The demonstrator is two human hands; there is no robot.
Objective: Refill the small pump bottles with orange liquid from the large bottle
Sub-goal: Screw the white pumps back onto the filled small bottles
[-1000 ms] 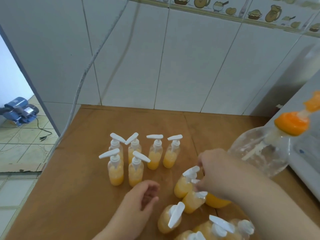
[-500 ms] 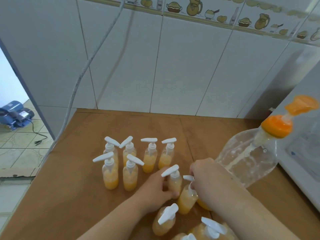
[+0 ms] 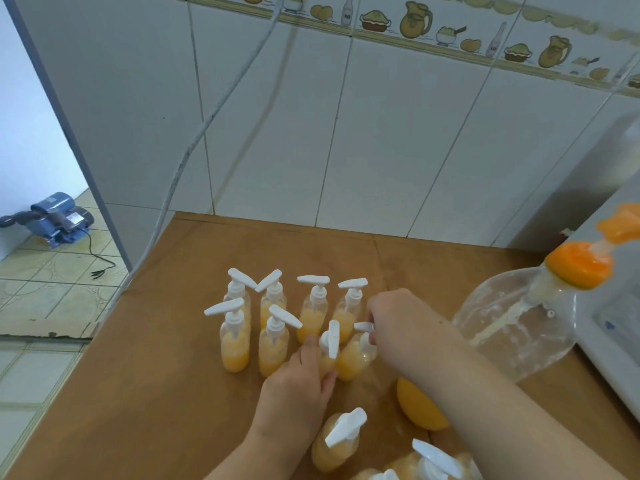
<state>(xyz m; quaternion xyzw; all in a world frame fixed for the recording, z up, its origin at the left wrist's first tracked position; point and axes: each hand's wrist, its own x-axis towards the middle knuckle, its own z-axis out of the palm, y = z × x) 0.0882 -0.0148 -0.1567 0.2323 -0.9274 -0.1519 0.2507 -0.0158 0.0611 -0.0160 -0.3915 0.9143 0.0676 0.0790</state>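
On the brown wooden table point(image 3: 145, 393) six small pump bottles point(image 3: 235, 341) are stood upright in a cluster, each partly filled with orange liquid and capped by a white pump head; just beside them, nearer the camera, two more are being handled. The left hand point(image 3: 298, 386) is wrapped around the body of one small bottle point(image 3: 329, 344), whose white pump head points toward the camera; the fingers are curled round it. The right hand point(image 3: 398, 320) is closed on the pump top of a second bottle point(image 3: 355, 356), which is touching the first and is tilted slightly; only the tip of its white spout is seen past the fingers. The large bottle point(image 3: 519, 327), clear and mostly drained, is leaned at the right, its orange pump cap point(image 3: 578, 268) pointing up and right and a little orange liquid pooled at its base, partly hidden by the right forearm. Further filled bottles point(image 3: 334, 445) are seen at the bottom edge. A white appliance point(image 3: 620, 341) is seen behind the large bottle; a blue pump point(image 3: 55, 216) is set on the tiled floor at the left.
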